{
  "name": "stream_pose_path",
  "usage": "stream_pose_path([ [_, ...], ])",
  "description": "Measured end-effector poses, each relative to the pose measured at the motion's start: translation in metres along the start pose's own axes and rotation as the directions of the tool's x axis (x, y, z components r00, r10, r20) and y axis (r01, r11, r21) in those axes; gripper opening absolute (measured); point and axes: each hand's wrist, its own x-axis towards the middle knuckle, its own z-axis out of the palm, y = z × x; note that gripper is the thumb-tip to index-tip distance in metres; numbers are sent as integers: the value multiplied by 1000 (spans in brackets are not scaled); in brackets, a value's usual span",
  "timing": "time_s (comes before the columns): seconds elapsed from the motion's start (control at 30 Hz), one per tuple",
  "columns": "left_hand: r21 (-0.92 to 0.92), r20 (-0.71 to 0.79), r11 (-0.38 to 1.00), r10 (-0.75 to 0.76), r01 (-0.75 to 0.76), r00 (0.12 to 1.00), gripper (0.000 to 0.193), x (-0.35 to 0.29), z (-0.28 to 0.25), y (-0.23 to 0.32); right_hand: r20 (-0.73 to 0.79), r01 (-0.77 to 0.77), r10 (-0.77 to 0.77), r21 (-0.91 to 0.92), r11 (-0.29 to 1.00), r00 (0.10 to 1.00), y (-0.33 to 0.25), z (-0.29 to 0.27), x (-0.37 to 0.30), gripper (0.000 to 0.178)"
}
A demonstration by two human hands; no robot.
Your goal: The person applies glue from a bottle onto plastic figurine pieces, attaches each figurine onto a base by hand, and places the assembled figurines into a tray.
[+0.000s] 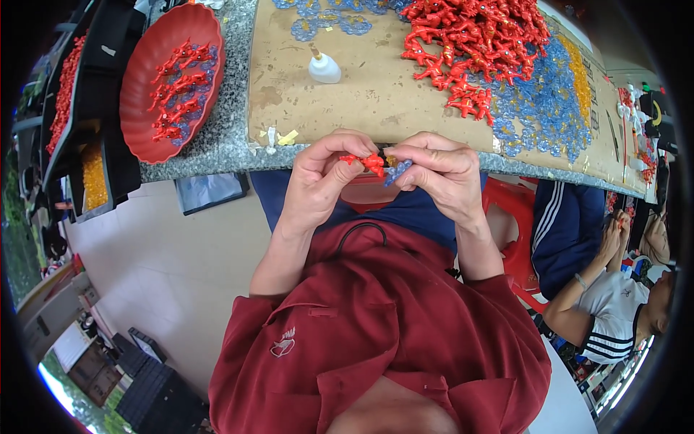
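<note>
Just off the table's near edge, my left hand (322, 173) pinches a small red plastic figure (370, 163) between thumb and fingers. Close beside it, my right hand (442, 170) grips a translucent blue plastic piece (397, 172) with a bit of yellow at its top. The two parts are held end to end; whether they touch is hard to tell. On the table beyond my hands lies a big heap of red figures (477, 36). Many blue pieces (538, 101) spread beside it, with a strip of yellow pieces (575, 69) along their right side.
A small white squeeze bottle (324, 69) stands on the cardboard sheet (376, 101). To the left, a red scalloped tray (134, 108) holds red figures on blue pieces. Black bins (108, 54) with red and yellow parts stand farther left. Another person (600, 304) sits at the right.
</note>
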Motion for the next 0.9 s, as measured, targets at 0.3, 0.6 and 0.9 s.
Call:
stream_pose_path([
  [0.3, 53, -29, 999, 4, -2, 1000, 12, -1, 1, -2, 4, -34, 34, -63, 997, 999, -2, 0, -3, 26],
  [0.6, 49, -36, 999, -7, 9, 999, 14, -2, 4, -4, -146, 32, -74, -269, 963, 986, -8, 14, -8, 22],
  [0.9, 32, 75, 995, 96, -98, 993, 10, 5, -1, -6, -63, 332, -415, -496, 802, 908, -8, 20, -11, 23],
])
